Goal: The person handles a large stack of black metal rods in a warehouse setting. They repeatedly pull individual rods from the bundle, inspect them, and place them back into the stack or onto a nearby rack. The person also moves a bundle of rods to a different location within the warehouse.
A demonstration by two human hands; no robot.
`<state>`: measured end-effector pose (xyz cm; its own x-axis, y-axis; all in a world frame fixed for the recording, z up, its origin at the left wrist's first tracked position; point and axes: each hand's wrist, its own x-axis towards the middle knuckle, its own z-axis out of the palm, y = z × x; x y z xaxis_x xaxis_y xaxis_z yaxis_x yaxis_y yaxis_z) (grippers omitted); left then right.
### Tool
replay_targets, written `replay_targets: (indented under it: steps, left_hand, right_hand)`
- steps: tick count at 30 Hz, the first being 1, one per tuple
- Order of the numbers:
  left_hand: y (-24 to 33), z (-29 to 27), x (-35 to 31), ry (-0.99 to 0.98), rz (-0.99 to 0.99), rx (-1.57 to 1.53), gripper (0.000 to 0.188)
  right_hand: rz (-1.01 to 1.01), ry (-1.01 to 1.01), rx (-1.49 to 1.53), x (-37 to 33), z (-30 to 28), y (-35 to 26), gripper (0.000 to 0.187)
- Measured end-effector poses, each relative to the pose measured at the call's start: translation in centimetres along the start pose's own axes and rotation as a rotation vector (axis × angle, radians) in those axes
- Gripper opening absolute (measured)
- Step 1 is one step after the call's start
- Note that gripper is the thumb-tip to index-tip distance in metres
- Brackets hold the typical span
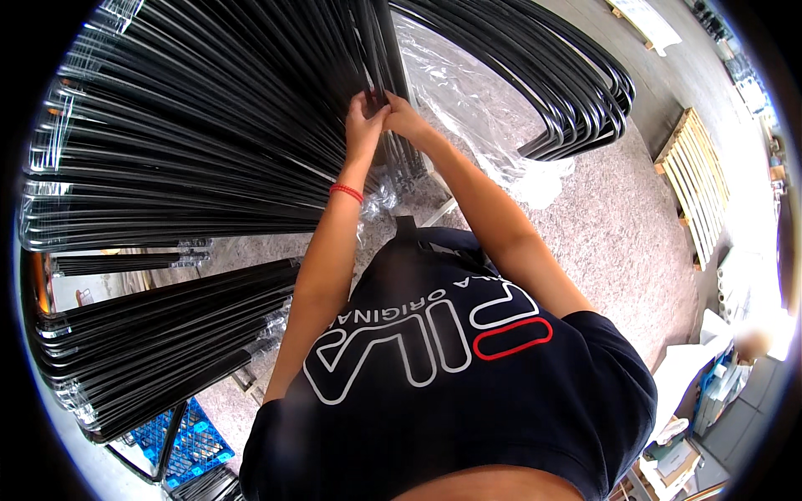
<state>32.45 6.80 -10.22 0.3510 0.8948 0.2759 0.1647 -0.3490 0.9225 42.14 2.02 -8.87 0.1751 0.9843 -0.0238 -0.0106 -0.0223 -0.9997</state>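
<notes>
Both my hands meet at the right side of a big stack of long black metal tubes. My left hand, with a red beaded band on its wrist, has its fingers curled at a black tube there. Close against it, my right hand is bent round the same place, thumb side toward the left hand. The fingertips partly hide what they grip. Clear plastic film is bunched below my hands, around the stack's near end.
More bent black tubes lie on clear plastic sheeting at the right. Another tube bundle is at lower left, above a blue plastic pallet. A wooden pallet rests on the floor at far right.
</notes>
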Motion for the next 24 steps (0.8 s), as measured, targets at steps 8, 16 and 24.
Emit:
replay_targets:
  steps: [8,16,24]
  left_hand:
    - [-1.2,-3.0,-3.1,-0.06,-0.312,-0.201,0.037]
    - [0.0,-2.2,-2.9,-0.117,-0.288,-0.125,0.049]
    - [0.6,-1.1,-0.6,-0.105,-0.236,-0.066,0.056]
  right_hand:
    - [-0.164,0.274,-0.159,2.4,-0.1,3.8,0.037]
    - [-0.043,0.359,-0.327,1.7,-2.8,4.7,0.022]
    - [-0.119,0.378,-0.315,3.0,-3.2,7.1,0.015]
